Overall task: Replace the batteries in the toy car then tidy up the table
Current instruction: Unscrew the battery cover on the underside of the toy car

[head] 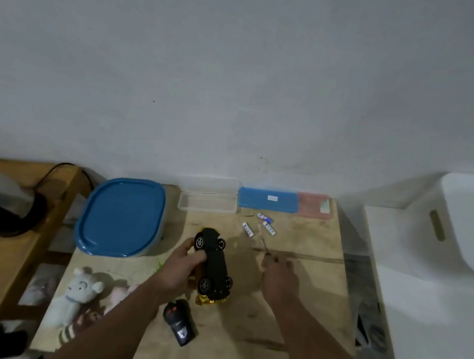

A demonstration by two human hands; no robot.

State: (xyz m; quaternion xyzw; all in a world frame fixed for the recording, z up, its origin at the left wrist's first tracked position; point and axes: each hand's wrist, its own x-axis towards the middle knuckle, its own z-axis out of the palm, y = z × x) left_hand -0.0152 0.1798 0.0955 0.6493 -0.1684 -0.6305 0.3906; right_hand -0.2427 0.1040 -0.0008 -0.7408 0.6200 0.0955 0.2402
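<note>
The car (213, 261) is held underside up just above the tabletop (296, 321) in the left grip (181, 268), fingers curled round its body. The right grip (279, 277) pinches a screwdriver (264, 247). Three batteries (258, 226) lie beyond; the remote (179, 321) lies nearer.

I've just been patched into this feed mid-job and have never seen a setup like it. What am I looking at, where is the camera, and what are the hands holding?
There is no machine here: a person works with bare hands, and the one camera sits on their head, looking down at a wooden table. The left hand grips the toy car, turned underside up. The right hand holds a thin tool, probably a screwdriver. Three batteries lie loose beyond it. A remote control lies near the front edge, a blue-lidded container and soft toys to the left, and plastic cases at the back.
</note>
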